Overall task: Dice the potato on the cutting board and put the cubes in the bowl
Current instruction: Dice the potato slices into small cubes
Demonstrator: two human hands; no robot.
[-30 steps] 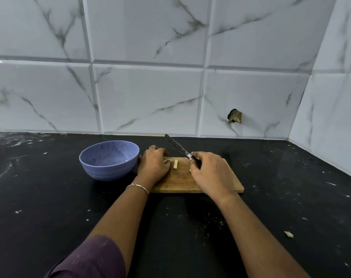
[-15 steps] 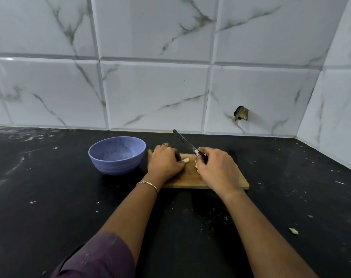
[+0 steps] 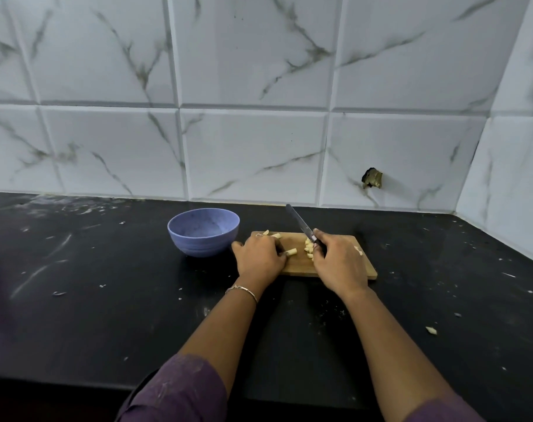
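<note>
Wooden cutting board (image 3: 298, 267) lies on the black table (image 3: 107, 300), just right of a blue-purple bowl (image 3: 202, 242), and both hands rest over it. A pale yellow potato strip (image 3: 292, 252) lies between the hands. Its left end sits under the curled fingertips of the left hand (image 3: 260, 257), which holds it down on the board. Just to its right, beside the knuckles of the right hand (image 3: 338, 264), is a small heap of potato cubes (image 3: 308, 247), cream-coloured and unevenly cut. The right hand is closed round the dark handle of a knife (image 3: 299, 223), whose blade slants up and away to the left, above the cubes. A few more potato pieces (image 3: 272, 234) lie at the board's far left corner, behind the left hand. No potato can be made out inside the bowl.
</note>
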